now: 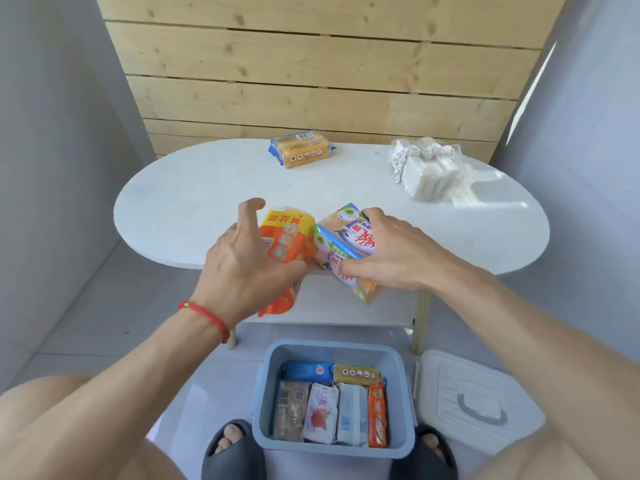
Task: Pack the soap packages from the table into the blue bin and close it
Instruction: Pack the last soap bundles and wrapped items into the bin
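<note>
The left hand [242,251] holds an orange and yellow soap pack [285,240] at the near edge of the white table [173,209]; its fingers are spread loosely over the pack rather than wrapped tight. The right hand [388,251] is closed on a blue and white soap pack [343,244], thumb underneath. The two packs touch each other. The blue bin [265,393] stands open on the floor below, between the person's feet, with one layer of soap already in it. Its white lid [474,403] lies just beside it to the right.

Risks: the left grip looks slack, so the glossy wrapper could slip and drop short of the bin. Carrying both packs down together may knock one against the rim.

Still on the table: a yellow soap pack [301,148] at the far edge and a clear-wrapped white bundle [426,171] at far right; its contents cannot be identified. Fingertips under both held packs are hidden. Whether the bin has depth for everything cannot be judged.
</note>
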A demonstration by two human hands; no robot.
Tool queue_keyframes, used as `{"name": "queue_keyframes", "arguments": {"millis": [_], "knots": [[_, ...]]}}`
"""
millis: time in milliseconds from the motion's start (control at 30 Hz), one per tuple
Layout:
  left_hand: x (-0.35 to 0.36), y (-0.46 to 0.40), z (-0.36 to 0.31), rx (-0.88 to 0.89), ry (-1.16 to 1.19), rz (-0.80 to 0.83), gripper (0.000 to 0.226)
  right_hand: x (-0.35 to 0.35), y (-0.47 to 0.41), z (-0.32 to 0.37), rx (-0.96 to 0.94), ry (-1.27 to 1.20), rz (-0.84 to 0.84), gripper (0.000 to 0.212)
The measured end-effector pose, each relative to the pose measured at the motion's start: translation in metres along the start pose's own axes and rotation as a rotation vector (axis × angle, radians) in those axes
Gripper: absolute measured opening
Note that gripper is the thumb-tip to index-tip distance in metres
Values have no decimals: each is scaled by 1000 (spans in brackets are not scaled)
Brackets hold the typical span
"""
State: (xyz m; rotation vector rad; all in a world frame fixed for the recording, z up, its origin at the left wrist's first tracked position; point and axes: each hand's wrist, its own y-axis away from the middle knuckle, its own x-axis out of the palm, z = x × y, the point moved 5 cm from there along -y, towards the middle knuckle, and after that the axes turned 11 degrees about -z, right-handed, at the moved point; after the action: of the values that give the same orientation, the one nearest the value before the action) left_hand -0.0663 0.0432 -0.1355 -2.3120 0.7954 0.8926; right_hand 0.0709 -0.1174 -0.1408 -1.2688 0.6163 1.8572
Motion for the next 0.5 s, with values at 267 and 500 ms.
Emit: {"name": "queue_keyframes", "arguments": {"millis": [267,500], "knots": [[18,41,39,-479,564,502,74,10,58,-51,177,-483,212,70],[106,82,100,-492,80,702,90,79,84,-69,244,-187,406,53]]}}
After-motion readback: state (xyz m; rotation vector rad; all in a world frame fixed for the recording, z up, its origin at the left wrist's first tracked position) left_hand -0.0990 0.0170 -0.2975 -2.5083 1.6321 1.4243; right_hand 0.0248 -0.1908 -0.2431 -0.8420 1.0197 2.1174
